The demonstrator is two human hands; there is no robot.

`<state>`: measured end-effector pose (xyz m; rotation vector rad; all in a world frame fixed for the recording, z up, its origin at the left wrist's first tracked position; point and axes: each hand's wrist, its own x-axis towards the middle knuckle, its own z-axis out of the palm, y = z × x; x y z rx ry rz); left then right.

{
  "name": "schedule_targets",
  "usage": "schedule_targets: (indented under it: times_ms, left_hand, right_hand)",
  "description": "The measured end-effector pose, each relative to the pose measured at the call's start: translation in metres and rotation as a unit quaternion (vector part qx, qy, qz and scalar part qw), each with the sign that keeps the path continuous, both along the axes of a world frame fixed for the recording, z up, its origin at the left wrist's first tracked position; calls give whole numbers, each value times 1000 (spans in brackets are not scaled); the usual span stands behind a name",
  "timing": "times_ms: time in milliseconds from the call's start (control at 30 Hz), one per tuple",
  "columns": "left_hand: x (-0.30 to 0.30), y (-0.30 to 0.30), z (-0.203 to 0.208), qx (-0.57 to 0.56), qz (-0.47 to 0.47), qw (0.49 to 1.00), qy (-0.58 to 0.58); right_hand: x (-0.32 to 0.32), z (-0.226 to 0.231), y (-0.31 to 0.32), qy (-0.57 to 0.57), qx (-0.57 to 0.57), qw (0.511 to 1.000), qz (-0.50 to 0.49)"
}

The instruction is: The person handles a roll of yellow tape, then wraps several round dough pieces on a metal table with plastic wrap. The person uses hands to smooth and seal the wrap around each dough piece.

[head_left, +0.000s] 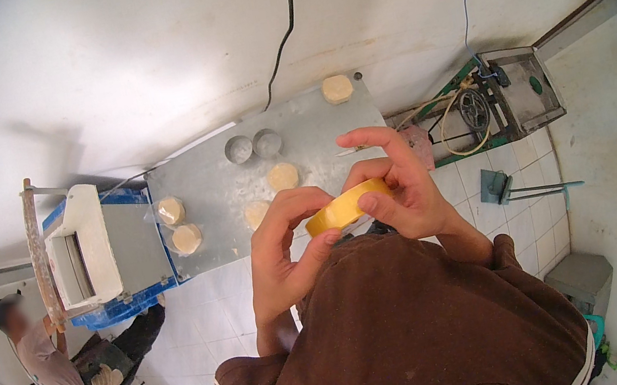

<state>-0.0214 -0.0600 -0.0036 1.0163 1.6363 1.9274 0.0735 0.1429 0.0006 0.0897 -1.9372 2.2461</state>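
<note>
I hold a roll of yellow tape (346, 209) in front of my chest, between both hands. My left hand (285, 249) pinches its left end, with the thumb below and the bent fingers above. My right hand (407, 196) has its thumb pressed on the roll's right end and fingers behind it, while the index finger is raised and bent. Beyond my hands, on the metal table (201, 182), lie round pale dough stacks, one (283, 176) near the middle and another (258, 214) by my left fingers.
Two metal rings (253, 147) stand on the table; another pale stack (338, 90) sits at its far corner. Wrapped stacks (186, 238) lie at the left edge, beside a white-and-blue machine (117, 245). A person (50, 354) is at far left. A belt-driven machine (474, 109) stands right.
</note>
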Motion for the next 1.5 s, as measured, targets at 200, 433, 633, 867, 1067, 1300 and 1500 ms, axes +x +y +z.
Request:
schedule_targets:
  times_ms: [200, 433, 633, 867, 1067, 1300, 1500]
  left_hand:
    - [-1, 0, -3, -3, 27, 998, 50]
    - [-6, 0, -10, 22, 1, 999, 43]
    - [-4, -6, -14, -43, -68, 996, 37]
    - [-3, 0, -23, -40, -51, 998, 24]
    - [6, 8, -33, 63, -7, 997, -37]
    - [7, 10, -35, 87, 20, 996, -18]
    - [13, 12, -41, 97, 20, 993, -61]
  right_hand:
    - [-2, -1, 0, 1, 4, 1000, 0]
    - [-4, -1, 2, -4, 9, 1000, 6]
    - [-4, -1, 5, -31, -27, 998, 49]
    - [-3, -2, 6, -41, -36, 996, 68]
    - [-3, -3, 7, -42, -40, 996, 65]
    - [-3, -4, 7, -40, -55, 995, 73]
    - [-4, -4, 7, -40, -51, 996, 57]
